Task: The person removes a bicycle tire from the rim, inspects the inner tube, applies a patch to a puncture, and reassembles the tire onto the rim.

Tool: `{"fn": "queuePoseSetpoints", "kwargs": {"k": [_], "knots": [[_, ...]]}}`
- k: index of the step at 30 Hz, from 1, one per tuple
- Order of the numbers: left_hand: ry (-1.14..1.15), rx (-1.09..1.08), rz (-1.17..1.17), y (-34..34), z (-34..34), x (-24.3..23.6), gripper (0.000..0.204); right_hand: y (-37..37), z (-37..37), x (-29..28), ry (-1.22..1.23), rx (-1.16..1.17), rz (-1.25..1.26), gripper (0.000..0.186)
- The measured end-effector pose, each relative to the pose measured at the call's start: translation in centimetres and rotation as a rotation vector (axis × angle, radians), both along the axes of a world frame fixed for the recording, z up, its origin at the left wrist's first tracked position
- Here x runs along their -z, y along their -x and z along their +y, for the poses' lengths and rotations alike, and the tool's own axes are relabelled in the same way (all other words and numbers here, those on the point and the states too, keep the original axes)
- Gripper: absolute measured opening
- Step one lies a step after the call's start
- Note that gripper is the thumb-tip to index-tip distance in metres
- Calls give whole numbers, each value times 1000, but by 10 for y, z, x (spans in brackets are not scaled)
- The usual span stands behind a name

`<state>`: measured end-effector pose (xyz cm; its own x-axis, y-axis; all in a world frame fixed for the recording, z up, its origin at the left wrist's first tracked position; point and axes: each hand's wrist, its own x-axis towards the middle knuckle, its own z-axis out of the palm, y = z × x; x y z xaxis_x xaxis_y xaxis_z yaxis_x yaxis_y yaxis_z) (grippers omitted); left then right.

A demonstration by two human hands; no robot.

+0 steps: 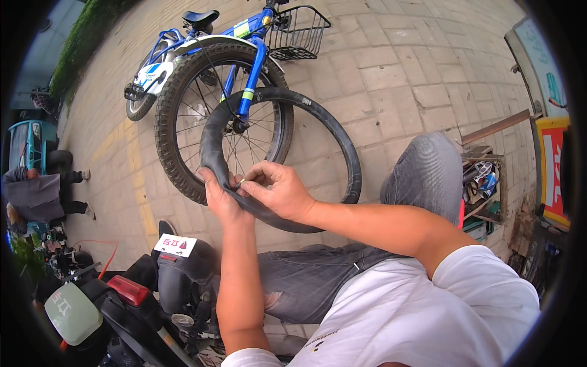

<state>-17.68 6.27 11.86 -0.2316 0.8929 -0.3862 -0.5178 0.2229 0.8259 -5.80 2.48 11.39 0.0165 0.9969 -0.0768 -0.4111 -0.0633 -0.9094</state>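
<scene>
A partly inflated black inner tube (211, 139) forms a loop in front of me, overlapping the front wheel of a blue bicycle. My left hand (223, 200) grips the near left part of the tube, thumb up along its side. Against that same spot my right hand (280, 191) is closed, thumb and forefinger pinching a small brass-coloured piece (240, 183) that looks like the tube's valve. The fingers hide most of it. Just beyond my hands stands the bicycle's knobby front tyre (173, 150), with the blue fork (255, 76) above its hub.
The bicycle's black wire basket (298, 33) is at the top. On the right lies a wooden box (489, 183) of tools and parts. A parked scooter (131, 306) stands close at lower left. Another person (46, 196) is at the far left on the paved ground (379, 79).
</scene>
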Motion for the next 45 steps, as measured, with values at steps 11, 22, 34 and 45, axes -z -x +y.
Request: {"fn": "queuePoseSetpoints", "kwargs": {"k": [11,22,34,45], "knots": [[-49,-44,98,-38,5,-16,42,-11,4,9,18,36,104,11],[-41,-120,68,-31,3,-13,47,0,5,19,-9,2,33,17],[40,-176,140,-30,2,-12,44,-1,2,14,-106,9,-85,16],[-32,-2,464,-17,4,-5,52,-2,3,11,-146,10,-142,19]]}}
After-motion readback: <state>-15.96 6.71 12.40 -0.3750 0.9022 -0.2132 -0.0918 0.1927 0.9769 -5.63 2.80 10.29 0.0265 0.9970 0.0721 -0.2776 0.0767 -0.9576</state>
